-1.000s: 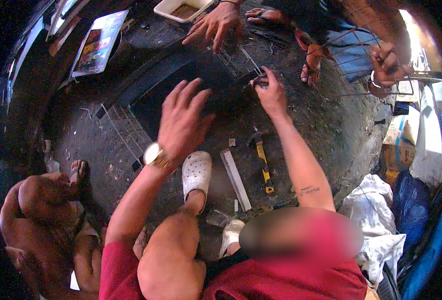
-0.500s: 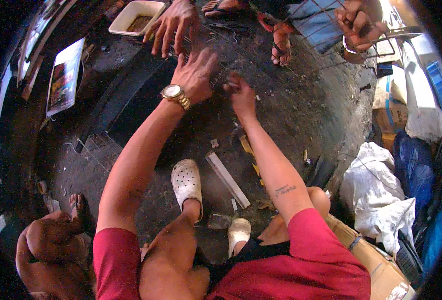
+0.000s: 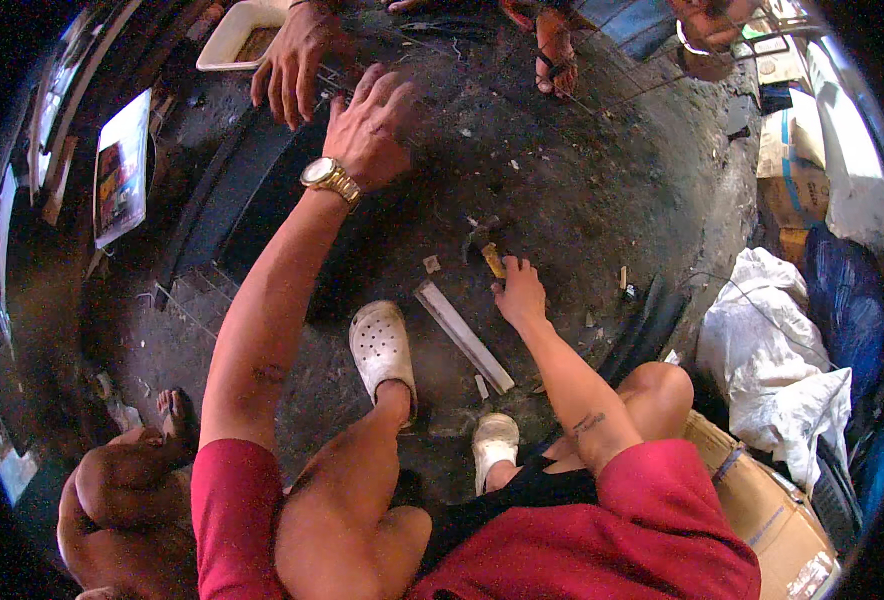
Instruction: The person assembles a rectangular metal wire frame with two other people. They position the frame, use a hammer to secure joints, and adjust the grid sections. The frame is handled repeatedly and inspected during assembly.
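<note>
My right hand [image 3: 520,293] is closed round the yellow handle of a hammer [image 3: 493,260] that lies on the dark ground, its dark head pointing away from me. Farther off to the left, my left hand [image 3: 370,128], with a gold watch on the wrist, reaches over a dark metal piece [image 3: 262,185]. Its fingers are apart and slightly blurred; what lies under the palm is hidden. Another person's hand [image 3: 297,65] is just beyond, fingers spread downward near thin metal bars. A pale, long metal strip [image 3: 465,338] lies between my right hand and my white clog [image 3: 381,347].
A white tub [image 3: 230,38] stands at the far left. Thin wire or rods [image 3: 652,70] cross the far right near another person's sandalled foot [image 3: 555,60]. White sacks [image 3: 767,360] and cardboard boxes [image 3: 742,490] line the right side. Another person's bent leg [image 3: 122,490] is at the near left.
My right hand has drawn back toward me and taken hold of the hammer's handle. My left hand and the other person's hand appear slightly farther left and up in the picture.
</note>
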`<state>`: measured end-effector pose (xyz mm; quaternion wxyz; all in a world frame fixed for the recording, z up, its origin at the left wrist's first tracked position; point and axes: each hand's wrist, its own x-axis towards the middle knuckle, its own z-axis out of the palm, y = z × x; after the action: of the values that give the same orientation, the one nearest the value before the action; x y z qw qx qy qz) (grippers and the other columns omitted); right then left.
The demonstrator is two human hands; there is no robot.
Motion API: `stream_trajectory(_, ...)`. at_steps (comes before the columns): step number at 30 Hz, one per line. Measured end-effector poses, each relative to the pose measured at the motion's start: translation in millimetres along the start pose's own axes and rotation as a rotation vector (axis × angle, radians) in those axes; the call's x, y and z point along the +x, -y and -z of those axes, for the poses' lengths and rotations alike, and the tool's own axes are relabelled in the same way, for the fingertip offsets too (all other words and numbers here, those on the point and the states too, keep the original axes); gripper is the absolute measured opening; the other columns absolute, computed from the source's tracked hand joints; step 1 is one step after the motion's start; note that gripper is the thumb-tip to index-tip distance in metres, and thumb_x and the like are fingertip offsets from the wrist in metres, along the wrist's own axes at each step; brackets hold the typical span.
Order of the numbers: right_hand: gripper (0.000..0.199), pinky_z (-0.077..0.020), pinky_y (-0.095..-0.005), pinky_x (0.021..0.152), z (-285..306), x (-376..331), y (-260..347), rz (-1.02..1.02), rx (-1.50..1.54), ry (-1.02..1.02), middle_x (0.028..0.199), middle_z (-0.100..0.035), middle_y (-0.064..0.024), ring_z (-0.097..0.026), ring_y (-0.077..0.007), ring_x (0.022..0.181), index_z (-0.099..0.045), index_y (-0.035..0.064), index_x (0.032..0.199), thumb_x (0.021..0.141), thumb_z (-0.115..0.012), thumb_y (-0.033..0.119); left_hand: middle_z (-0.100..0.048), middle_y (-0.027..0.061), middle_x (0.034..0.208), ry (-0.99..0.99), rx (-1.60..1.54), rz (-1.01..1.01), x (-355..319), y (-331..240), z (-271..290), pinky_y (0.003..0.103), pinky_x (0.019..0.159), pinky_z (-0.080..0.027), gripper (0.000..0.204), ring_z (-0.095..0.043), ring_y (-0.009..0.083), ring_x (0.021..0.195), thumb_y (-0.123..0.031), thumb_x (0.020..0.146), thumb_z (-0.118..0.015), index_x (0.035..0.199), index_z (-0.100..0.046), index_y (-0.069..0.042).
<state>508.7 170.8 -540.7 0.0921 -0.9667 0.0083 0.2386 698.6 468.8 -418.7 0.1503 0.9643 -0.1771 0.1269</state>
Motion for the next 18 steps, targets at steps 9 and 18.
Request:
stream_trajectory(9,0.023,-0.0434,-0.0308,0.045,109.8,97.4,22.1,0.055,1.137,-0.091,0.074,-0.056,-0.0041,-0.055,-0.0143,0.053,-0.053,0.0055,0.104,0.099,-0.054,0.028,-0.045,0.0070,0.143,0.015,0.026,0.006,0.8,1.3,-5.2,0.059,0.098,-0.040,0.069,-0.032,0.0301,0.142,-0.018,0.069,-0.072,0.133,-0.050,-0.015)
stream_trajectory(18,0.019,-0.0408,-0.0257,0.045,185.1,97.1,63.5,0.041,1.329,0.291,0.077,-0.054,-0.0020,-0.050,-0.0098,0.052,-0.049,0.0111,0.112,0.102,-0.050,0.027,-0.046,0.0152,0.141,-0.003,-0.055,-0.118,0.9,9.0,-3.7,0.060,0.096,-0.047,0.069,-0.031,0.0391,0.142,-0.012,0.067,-0.071,0.132,-0.049,-0.008)
